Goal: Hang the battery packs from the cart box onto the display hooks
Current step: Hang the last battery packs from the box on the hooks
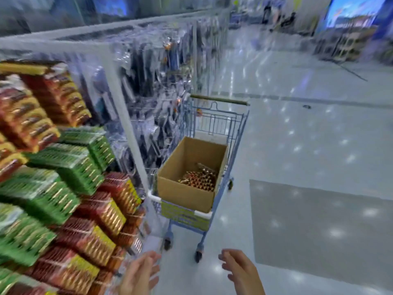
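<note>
Battery packs (201,177) lie in the box (185,192) (both hands empty).

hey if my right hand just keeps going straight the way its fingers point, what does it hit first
Probably the small blue wire shopping cart: the right hand is open and empty, fingers aimed up and left toward the cart's near wheels. Only bare floor shows between them. Depth is unclear from this one blurred view, so it might pass the wheels.
</note>
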Available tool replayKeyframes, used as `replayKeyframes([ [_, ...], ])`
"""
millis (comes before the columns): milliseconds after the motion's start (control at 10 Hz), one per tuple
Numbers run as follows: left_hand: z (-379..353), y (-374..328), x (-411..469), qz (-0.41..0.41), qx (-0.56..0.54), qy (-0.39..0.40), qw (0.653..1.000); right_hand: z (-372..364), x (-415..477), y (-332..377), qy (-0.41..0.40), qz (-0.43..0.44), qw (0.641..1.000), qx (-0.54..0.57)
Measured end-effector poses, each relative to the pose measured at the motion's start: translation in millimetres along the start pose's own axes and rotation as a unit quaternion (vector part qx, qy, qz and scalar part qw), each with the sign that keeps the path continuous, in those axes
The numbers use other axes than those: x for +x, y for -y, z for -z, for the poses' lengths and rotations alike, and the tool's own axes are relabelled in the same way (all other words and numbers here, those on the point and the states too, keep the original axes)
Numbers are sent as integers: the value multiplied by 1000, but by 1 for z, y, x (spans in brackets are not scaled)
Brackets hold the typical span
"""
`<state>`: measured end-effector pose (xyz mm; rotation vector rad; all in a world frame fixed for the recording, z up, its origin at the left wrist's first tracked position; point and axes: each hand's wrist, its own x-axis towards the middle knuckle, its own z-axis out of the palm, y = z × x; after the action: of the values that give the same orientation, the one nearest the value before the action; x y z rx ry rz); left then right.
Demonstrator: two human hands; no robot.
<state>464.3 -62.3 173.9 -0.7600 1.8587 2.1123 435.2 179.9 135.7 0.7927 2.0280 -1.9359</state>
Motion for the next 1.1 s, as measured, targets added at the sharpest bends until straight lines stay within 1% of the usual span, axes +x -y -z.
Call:
replayKeyframes([
  [100, -28, -15, 34, 81, -52, -8, 995, 9, 36, 18, 9, -10, 1000, 23],
  [200, -43, -13, 61, 51, -42, -67, 996, 8, 59, 29, 10, -29, 999, 43],
  [300, -65, -24, 103, 16, -3, -92, 996, -2, 104, 47, -3, -52, 998, 40],
  [400, -78, -45, 141, 3, -11, -111, 994, -13, 140, 65, -1, -60, 998, 34],
  [500, -91, -71, 203, 6, -19, -126, 992, -29, 188, 94, -25, -75, 997, 18],
  [600, -99, -92, 250, -6, -17, -109, 994, -37, 217, 119, -21, -63, 998, 11],
  [700, -110, -110, 307, -27, 24, -90, 995, -45, 257, 147, -22, -57, 998, -23],
  [800, -116, -120, 337, -32, 28, -85, 995, -48, 279, 163, -6, -61, 998, -33],
  [1000, -141, -119, 392, 20, 39, -119, 992, -51, 351, 192, 33, -89, 994, -61],
  [1100, -166, -105, 419, 58, 46, -181, 981, -49, 408, 199, 78, -103, 985, -115],
])
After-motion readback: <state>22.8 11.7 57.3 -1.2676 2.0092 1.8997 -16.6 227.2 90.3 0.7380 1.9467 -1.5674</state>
